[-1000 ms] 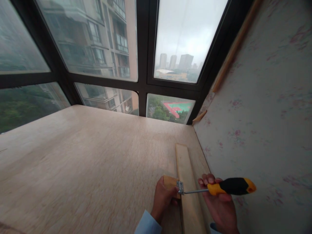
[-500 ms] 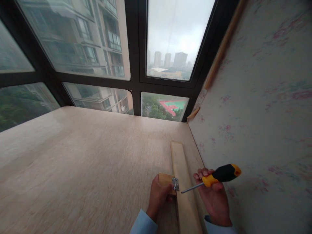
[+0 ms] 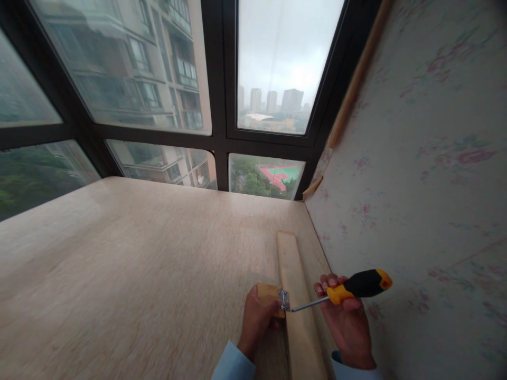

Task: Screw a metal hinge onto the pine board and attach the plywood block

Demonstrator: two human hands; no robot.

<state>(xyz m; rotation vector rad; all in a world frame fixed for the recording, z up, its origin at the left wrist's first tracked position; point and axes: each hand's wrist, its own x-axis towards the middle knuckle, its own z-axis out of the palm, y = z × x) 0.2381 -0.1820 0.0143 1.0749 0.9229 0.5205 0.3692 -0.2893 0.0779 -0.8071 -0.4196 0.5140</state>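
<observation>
My left hand (image 3: 256,314) is closed round a small wooden block (image 3: 269,291), its thumb beside a metal hinge (image 3: 284,300). The hinge sits where the block meets a long wooden board (image 3: 296,279) that lies on the stone-patterned ledge. A small screw seems to stick out of the hinge near my thumb. In my right hand (image 3: 346,316) is a screwdriver (image 3: 366,283) with a black and yellow handle, gripped near the front of that handle. Its shaft points left, and the tip is close to the hinge's right edge; whether they touch I cannot tell.
The beige ledge (image 3: 138,274) stretches left and back to dark-framed windows (image 3: 219,95). A wall with flowered paper (image 3: 415,211) rises close to my right hand. At the far corner a strip of the wall covering (image 3: 312,188) is peeling.
The screwdriver's tip has shifted slightly left and up, nearer the hinge. My left hand keeps its hold on the block. The whole view has moved a little.
</observation>
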